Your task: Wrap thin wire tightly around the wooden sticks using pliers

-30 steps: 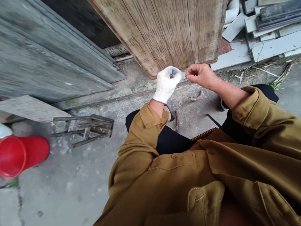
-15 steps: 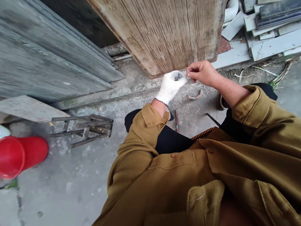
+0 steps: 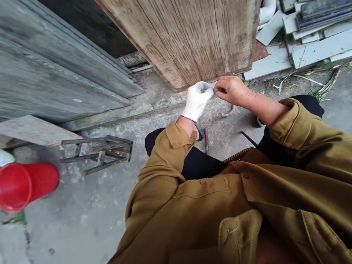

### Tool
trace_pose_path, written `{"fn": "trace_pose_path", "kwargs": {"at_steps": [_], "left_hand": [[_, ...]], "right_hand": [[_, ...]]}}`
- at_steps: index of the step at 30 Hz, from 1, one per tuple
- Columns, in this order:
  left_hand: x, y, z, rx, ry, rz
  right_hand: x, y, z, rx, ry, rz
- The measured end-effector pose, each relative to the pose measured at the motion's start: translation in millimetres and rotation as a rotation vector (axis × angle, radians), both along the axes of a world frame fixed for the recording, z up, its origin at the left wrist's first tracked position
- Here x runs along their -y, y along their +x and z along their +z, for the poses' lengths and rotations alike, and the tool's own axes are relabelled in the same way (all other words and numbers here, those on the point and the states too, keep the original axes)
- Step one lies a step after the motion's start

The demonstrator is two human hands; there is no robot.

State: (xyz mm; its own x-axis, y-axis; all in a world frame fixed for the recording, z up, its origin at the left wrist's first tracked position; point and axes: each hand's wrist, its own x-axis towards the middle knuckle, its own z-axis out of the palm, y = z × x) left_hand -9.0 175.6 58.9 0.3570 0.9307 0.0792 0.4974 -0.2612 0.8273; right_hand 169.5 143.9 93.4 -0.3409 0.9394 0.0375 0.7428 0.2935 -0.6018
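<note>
My left hand [image 3: 198,99], in a white knitted glove, is closed with thumb and fingers pinched together. Against its fingertips my bare right hand [image 3: 232,90] makes a pinch too. Whatever lies between the two hands is too small or hidden to make out. Just beyond them is the lower edge of a weathered wooden panel [image 3: 189,44]. A curved, rusty pipe piece [image 3: 227,112] lies on the concrete below my right hand. Closer to me, a straight reddish rod [image 3: 206,141] rests on the ground between my legs, and a thin dark bar [image 3: 248,138] is to its right.
Grey boards [image 3: 55,69] lean at the left. Near them are a small wooden stool [image 3: 101,148] on its side and a red bucket [image 3: 41,179]. Stacked tiles [image 3: 321,49] and a white pipe [image 3: 267,11] are at the upper right, with dry stalks [image 3: 327,82] below.
My right hand has moved slightly left and down and rotated, its fingers now meeting the gloved fingertips. My left hand has barely shifted. The view has moved a little.
</note>
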Motion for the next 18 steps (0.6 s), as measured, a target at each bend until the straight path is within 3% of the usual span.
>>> {"fn": "trace_pose_path", "kwargs": {"at_steps": [6, 13, 18], "left_hand": [[8, 1, 5.9, -0.015, 0.01, -0.078], [5, 0, -4.0, 0.006, -0.003, 0.005], [8, -1, -4.1, -0.034, 0.019, -0.062]], "right_hand": [[-5, 5, 1, -0.008, -0.039, -0.051], [0, 1, -5, 0.017, -0.015, -0.043], [-5, 3, -9, 0.025, -0.03, -0.076]]}}
